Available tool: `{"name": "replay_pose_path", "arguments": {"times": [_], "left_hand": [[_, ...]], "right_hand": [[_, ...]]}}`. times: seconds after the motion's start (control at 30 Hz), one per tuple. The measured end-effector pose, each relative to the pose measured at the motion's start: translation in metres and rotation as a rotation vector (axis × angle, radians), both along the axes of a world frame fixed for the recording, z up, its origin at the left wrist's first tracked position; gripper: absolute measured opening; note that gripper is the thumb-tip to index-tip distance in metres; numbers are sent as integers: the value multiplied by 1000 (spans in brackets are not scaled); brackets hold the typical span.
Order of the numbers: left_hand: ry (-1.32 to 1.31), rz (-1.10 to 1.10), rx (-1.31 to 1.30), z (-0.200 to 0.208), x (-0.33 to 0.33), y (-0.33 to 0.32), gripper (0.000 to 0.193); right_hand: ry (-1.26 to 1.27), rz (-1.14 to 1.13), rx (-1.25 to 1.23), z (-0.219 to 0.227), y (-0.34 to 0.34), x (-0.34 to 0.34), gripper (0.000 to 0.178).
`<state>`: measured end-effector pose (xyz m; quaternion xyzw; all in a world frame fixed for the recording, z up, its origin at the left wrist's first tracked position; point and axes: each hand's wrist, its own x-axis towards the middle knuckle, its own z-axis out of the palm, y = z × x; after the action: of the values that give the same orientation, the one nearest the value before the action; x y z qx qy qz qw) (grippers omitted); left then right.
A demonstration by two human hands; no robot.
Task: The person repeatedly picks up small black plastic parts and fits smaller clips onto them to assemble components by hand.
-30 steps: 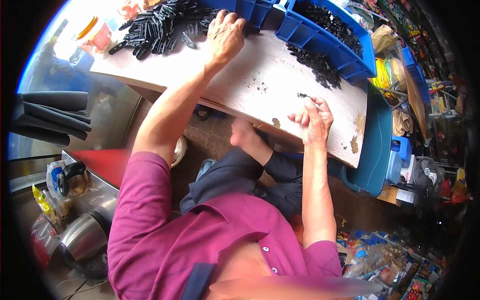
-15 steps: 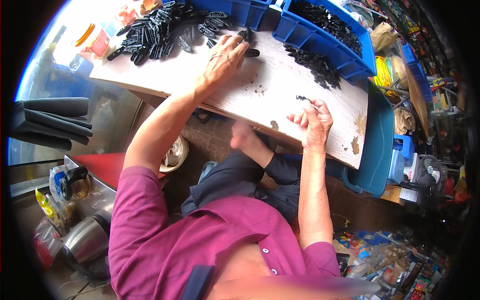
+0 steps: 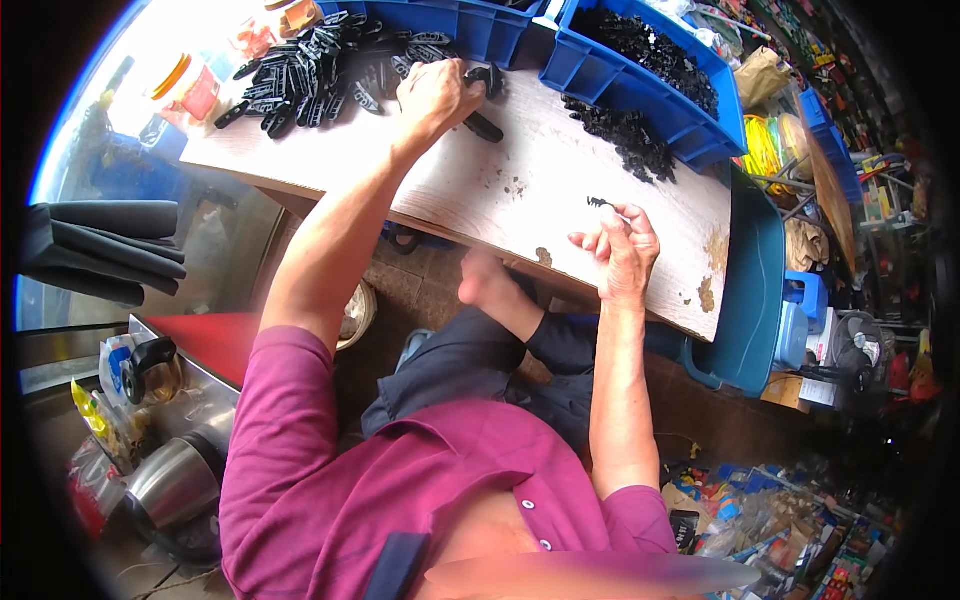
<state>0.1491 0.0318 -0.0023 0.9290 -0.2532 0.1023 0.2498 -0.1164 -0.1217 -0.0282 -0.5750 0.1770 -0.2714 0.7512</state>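
Across the far side of the table, my left hand (image 3: 438,98) is curled with its fingertips hidden, closed on a long black plastic piece (image 3: 484,127) that juts out toward the right. A rounded black part (image 3: 490,78) shows beside its knuckles. Just left of that hand spreads a pile of black elongated plastic pieces (image 3: 300,82) with grey markings. Over the right part of the table, my right hand (image 3: 625,250) pinches a small toothed black plastic part (image 3: 598,202) between thumb and finger.
A blue crate (image 3: 655,85) full of small black parts stands at the far right, with a heap of the same parts (image 3: 630,137) before it. Another blue crate (image 3: 480,35) sits behind the pile. A teal bin (image 3: 755,290) adjoins the table's right edge; a pinkish tub (image 3: 188,88) is far left.
My left hand has shifted slightly left and away from me, and the long black piece beside it now slants nearer to me. My right hand keeps its pinch, barely moved.
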Motion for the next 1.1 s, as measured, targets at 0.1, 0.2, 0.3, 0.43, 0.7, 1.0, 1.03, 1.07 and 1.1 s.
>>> {"name": "replay_pose_path", "arguments": {"times": [0.1, 0.2, 0.3, 0.43, 0.7, 1.0, 1.03, 1.07, 1.1], "left_hand": [[60, 10, 151, 1, 12, -10, 34], [-35, 18, 85, -6, 10, -9, 28], [-66, 22, 8, -9, -5, -4, 22], [-205, -110, -458, -6, -28, 5, 23], [386, -171, -728, -2, -103, 9, 25], [104, -530, -188, -24, -126, -10, 27], [122, -549, -160, -29, -125, -18, 28], [102, -561, -169, -27, -125, -20, 27], [86, -572, -173, -25, -127, -19, 25]], "right_hand": [[-8, 10, 12, 1, 1, 0, 15], [-32, -3, 44, 2, 3, 1, 12], [-46, 0, 54, 1, 2, 0, 12], [-71, 9, 71, 2, 2, -1, 12], [-95, -4, 73, 2, 1, 4, 10], [-62, -33, 58, 5, 4, 7, 10], [-60, -36, 32, 2, 1, 4, 11], [-58, -44, 24, 1, 0, 3, 12], [-54, -52, 21, -2, 0, 1, 13]]}}
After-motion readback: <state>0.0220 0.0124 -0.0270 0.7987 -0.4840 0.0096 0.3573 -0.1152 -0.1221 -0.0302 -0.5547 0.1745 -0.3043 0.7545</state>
